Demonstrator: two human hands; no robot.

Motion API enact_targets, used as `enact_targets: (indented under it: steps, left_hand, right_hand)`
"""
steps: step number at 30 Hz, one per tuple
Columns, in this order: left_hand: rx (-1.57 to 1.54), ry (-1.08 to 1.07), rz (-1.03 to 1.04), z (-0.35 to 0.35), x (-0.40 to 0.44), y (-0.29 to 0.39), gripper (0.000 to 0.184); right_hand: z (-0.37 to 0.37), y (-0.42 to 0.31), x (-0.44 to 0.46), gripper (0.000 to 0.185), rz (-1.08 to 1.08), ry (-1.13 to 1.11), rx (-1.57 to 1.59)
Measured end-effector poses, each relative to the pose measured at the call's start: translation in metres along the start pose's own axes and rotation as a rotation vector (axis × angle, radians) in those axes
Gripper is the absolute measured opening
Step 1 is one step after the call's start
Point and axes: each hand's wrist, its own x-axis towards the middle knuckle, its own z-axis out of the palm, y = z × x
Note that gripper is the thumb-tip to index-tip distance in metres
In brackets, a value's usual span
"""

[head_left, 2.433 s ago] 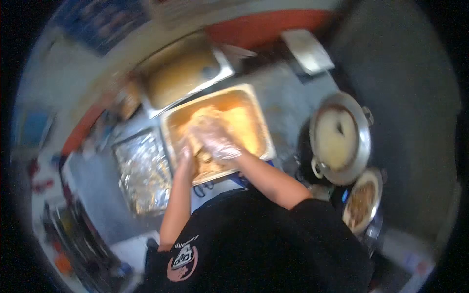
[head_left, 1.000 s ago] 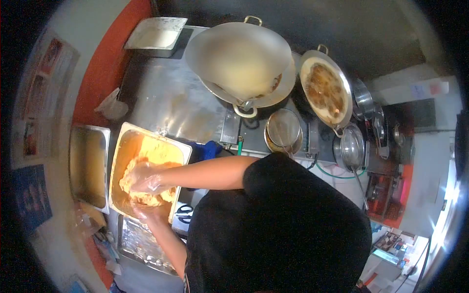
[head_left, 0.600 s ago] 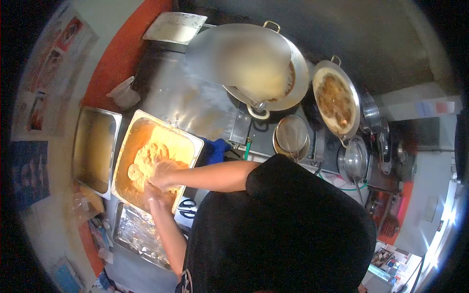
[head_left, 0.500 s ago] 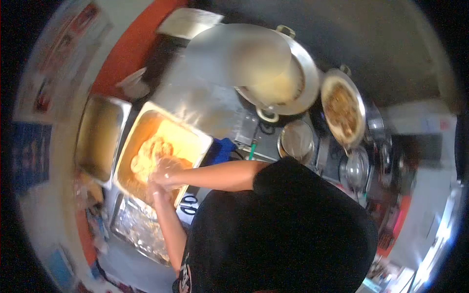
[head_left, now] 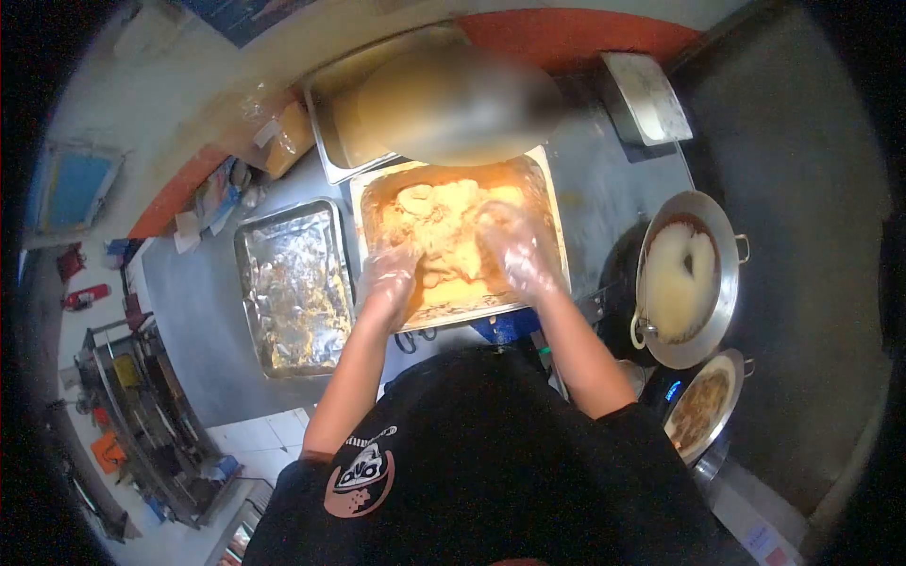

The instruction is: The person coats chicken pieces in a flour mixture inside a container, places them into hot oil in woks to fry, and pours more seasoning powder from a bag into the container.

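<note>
Both my hands wear clear plastic gloves and are inside a deep metal pan (head_left: 557, 222) of pale flour-like coating. Along the left side of the pan, my left hand (head_left: 390, 274) touches the coating, its fingers apart and partly sunk in it. On the other side my right hand (head_left: 517, 255) reaches in, smeared by motion, so its grip does not show. Between the hands lie lumpy flour-coated pieces (head_left: 444, 212); what is under the coating is hidden.
A foil-lined tray (head_left: 297, 292) lies left of the pan. Another metal pan (head_left: 330, 123) stands behind it, partly blurred. At right are a large wok (head_left: 703, 325) of pale foamy liquid and a second wok (head_left: 703, 406) with brown contents. A metal container (head_left: 646, 99) stands at the back right.
The view has turned, bringing the pan in front of me. My hands, together before over the coated pieces, are now apart at opposite sides of the pan.
</note>
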Motion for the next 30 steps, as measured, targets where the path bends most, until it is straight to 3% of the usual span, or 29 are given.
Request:
enact_targets:
  steps: [2, 3, 5, 7, 8, 9, 12, 14, 17, 20, 21, 23, 24, 25, 27, 30]
  left_hand:
    - [-0.355, -0.201, -0.404, -0.051, 0.006, 0.058, 0.052]
    - [-0.317, 0.043, -0.308, -0.002, 0.020, 0.023, 0.061]
    - [-0.535, 0.042, -0.550, -0.021, 0.056, 0.050, 0.063]
    - [-0.480, 0.066, -0.540, -0.018, 0.086, 0.048, 0.066]
    - [-0.433, 0.100, -0.564, -0.012, 0.089, 0.049, 0.067]
    - [-0.385, 0.134, -0.584, -0.006, 0.093, 0.051, 0.069]
    - [-0.410, 0.190, -0.656, 0.010, 0.104, 0.041, 0.073]
    - [-0.334, 0.165, -0.601, -0.007, 0.081, 0.053, 0.065]
    - [-0.771, 0.247, -0.379, -0.018, 0.041, 0.058, 0.049]
    - [-1.183, 0.073, -0.510, -0.040, 0.009, 0.062, 0.041]
    - [-0.893, -0.103, -0.543, -0.065, 0.003, 0.070, 0.046]
    - [-0.283, -0.124, -0.261, -0.044, 0.018, 0.034, 0.051]
    - [-0.261, -0.091, -0.228, -0.027, 0.032, 0.025, 0.053]
    - [-0.237, -0.058, -0.196, -0.011, 0.046, 0.016, 0.055]
    - [-0.108, 0.045, -0.185, 0.027, 0.080, -0.001, 0.059]
    - [-0.103, 0.059, -0.362, 0.001, 0.082, 0.050, 0.062]
  right_hand:
    - [-0.013, -0.025, 0.017, 0.059, 0.120, 0.071, -0.313]
    - [-0.003, -0.008, 0.039, 0.059, 0.144, 0.100, -0.393]
    - [0.040, 0.040, 0.085, 0.060, 0.044, 0.194, -0.401]
    - [0.073, 0.075, 0.109, 0.060, -0.095, 0.258, -0.372]
    - [0.077, 0.060, 0.101, 0.060, -0.141, 0.257, -0.476]
    - [0.070, 0.045, 0.093, 0.057, -0.081, 0.131, -0.341]
    - [0.072, 0.040, 0.088, 0.046, -0.113, 0.073, -0.247]
    - [0.067, 0.046, 0.076, 0.040, -0.223, 0.079, -0.119]
    - [0.045, 0.035, 0.047, 0.039, -0.406, 0.028, 0.006]
    - [0.003, 0.019, 0.010, 0.053, -0.409, -0.079, 0.012]
    - [-0.008, 0.011, 0.008, 0.057, -0.294, -0.111, 0.039]
    - [-0.026, -0.006, 0.008, 0.062, 0.030, -0.161, 0.128]
    - [-0.029, -0.014, 0.011, 0.064, 0.238, -0.183, 0.192]
    - [-0.028, -0.020, 0.016, 0.065, 0.173, -0.088, -0.022]
    - [-0.004, 0.018, 0.057, 0.065, 0.125, -0.118, -0.174]
    - [0.046, 0.049, 0.085, 0.063, 0.032, -0.064, -0.466]
